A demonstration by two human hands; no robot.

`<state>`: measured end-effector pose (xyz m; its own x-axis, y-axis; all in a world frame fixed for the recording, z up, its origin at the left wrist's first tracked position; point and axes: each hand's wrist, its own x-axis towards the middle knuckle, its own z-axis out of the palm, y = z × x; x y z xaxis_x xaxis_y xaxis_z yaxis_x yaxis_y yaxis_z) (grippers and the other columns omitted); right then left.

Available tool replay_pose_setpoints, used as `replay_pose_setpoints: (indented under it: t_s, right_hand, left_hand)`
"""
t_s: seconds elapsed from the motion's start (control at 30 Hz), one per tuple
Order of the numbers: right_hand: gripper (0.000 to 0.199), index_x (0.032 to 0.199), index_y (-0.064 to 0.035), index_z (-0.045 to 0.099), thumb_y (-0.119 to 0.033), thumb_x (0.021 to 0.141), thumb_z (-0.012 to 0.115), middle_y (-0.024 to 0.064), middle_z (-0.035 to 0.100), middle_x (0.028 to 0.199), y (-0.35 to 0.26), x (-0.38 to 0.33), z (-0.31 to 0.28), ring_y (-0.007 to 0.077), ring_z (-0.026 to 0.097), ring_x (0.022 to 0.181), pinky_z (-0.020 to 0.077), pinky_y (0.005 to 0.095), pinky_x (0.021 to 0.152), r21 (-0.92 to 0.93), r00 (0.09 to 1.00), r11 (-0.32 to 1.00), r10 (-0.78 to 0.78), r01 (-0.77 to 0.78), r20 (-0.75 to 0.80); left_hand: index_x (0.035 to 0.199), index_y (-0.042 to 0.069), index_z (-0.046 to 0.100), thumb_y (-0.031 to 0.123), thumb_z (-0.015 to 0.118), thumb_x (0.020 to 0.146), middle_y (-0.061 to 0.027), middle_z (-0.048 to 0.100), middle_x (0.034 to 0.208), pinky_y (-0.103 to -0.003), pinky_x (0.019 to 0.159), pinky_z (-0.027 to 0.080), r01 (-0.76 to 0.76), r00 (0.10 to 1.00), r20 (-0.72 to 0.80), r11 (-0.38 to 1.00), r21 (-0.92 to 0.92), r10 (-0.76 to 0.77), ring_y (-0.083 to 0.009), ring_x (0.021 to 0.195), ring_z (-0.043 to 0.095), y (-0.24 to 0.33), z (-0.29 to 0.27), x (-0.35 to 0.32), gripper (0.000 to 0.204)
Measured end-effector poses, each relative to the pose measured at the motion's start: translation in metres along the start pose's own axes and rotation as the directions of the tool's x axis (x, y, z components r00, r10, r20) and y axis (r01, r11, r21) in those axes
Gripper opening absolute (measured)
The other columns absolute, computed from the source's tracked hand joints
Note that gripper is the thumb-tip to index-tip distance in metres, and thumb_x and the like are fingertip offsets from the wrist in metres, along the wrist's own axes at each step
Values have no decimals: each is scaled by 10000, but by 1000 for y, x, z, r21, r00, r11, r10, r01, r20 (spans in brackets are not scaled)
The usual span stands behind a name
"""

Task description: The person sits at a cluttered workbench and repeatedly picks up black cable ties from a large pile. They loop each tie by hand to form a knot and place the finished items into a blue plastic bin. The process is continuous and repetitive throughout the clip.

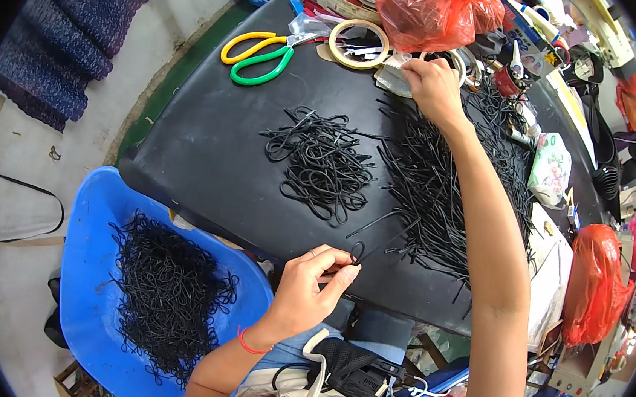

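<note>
My left hand is near the table's front edge, its thumb and forefinger pinching a small loop of black cord. My right hand reaches to the far side, fingers closed beside a tape roll it partly covers. What those fingers grip is too small to make out. Under my right forearm spreads a large heap of straight black cords. Left of that heap lies a smaller pile of looped black cords. Another tape roll lies left of my right hand.
Scissors with yellow and green handles lie on the black table. A blue tub at the lower left holds many looped cords. A red plastic bag sits at the back, a floral packet at the right.
</note>
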<state>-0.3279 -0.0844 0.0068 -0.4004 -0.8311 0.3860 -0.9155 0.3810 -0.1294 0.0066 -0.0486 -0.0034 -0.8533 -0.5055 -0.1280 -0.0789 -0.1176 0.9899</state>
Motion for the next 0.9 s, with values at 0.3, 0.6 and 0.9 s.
replay_pose_setpoints:
  t_s: [0.3, 0.6, 0.9]
  right_hand:
    - [204, 903, -123, 678, -257, 764, 613, 124, 650, 891, -17, -2, -30, 313, 580, 931, 398, 457, 831, -25, 950, 985, 170, -170, 264]
    - [180, 948, -82, 614, -122, 774, 634, 45, 545, 816, -141, -192, -136, 212, 532, 880, 332, 444, 890, 381, 978, 915, -182, 132, 98]
    - [216, 889, -67, 593, -105, 676, 599, 36, 506, 804, -157, -282, -202, 200, 518, 855, 368, 405, 859, 75, 971, 969, -239, 236, 20]
  left_hand:
    - [907, -70, 603, 46, 592, 849, -78, 618, 854, -229, 702, 502, 89, 994, 78, 993, -77, -83, -108, 767, 599, 0, 1, 3, 130]
    - [879, 10, 612, 128, 604, 856, -84, 633, 868, -236, 714, 485, 479, 844, 459, 775, -413, -278, -120, 790, 598, 20, -16, -5, 120]
    - [901, 1, 629, 136, 588, 865, -30, 625, 755, -245, 571, 480, 168, 913, 363, 983, 78, -185, -68, 624, 555, 42, 30, -40, 145]
